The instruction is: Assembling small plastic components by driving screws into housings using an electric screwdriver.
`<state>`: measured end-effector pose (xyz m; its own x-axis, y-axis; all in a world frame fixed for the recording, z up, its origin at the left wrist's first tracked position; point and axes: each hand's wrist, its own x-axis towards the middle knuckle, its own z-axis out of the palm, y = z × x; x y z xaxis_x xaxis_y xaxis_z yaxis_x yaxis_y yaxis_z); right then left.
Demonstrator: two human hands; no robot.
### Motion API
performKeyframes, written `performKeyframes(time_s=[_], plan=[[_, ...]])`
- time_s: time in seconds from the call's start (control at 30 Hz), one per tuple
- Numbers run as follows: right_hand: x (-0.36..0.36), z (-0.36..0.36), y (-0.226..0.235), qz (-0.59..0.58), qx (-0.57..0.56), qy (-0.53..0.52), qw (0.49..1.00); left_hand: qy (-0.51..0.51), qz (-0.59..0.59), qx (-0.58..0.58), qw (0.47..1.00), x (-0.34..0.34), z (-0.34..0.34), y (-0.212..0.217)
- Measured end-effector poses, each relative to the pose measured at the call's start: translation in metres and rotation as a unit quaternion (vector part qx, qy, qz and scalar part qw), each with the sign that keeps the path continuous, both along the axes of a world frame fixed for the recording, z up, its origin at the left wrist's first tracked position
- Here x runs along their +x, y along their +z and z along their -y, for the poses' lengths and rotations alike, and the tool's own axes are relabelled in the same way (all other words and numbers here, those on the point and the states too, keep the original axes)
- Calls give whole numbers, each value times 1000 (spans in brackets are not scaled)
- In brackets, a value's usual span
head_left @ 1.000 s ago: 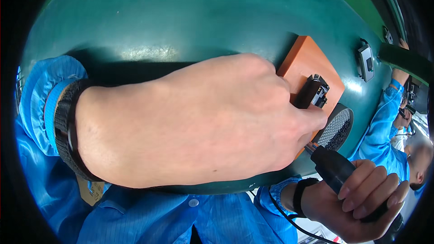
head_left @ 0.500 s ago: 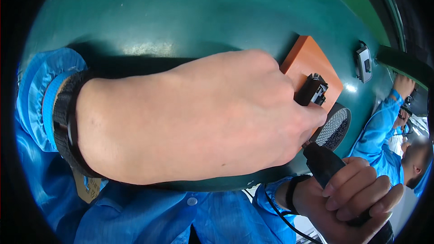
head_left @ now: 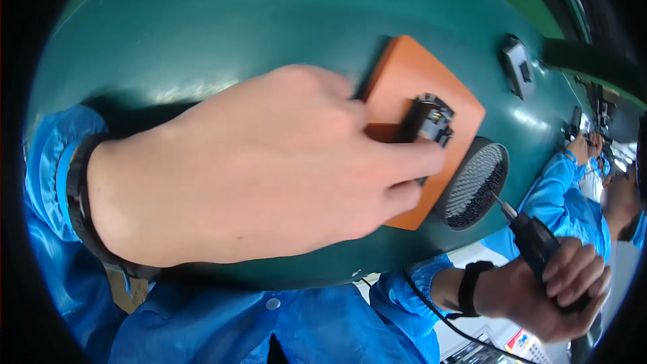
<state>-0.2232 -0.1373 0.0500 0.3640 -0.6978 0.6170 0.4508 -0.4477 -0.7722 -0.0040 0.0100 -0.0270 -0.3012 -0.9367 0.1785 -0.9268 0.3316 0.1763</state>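
Note:
My left hand (head_left: 269, 168) fills the middle of the view, fingers closed around a small black electronic part (head_left: 426, 119) that stands on an orange block (head_left: 421, 81). My right hand (head_left: 546, 290), at the lower right, grips a black electric screwdriver (head_left: 536, 243). Its tip points at a round black dish of small screws (head_left: 475, 185) just right of the orange block. A black band sits on each wrist.
The work lies on a dark green table (head_left: 202, 34). A small grey device (head_left: 517, 67) lies at the back right. Another person in a blue sleeve (head_left: 559, 189) works further right. A black cable (head_left: 438, 310) runs beside my right wrist.
My right hand has carried the screwdriver tip away from the part and over to the screw dish. The left hand keeps its hold on the part.

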Motion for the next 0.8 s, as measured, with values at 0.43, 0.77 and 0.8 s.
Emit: performKeyframes(time_s=[0.43,0.77,0.8], plan=[[15,25,-13,-66,34,-10,997,-12,-7,58,998,0,11,20],[22,31,-18,-44,46,-37,997,-15,-22,48,998,1,10,17],[21,32,-18,-42,43,-34,998,-15,-22,49,998,2,9,16]])
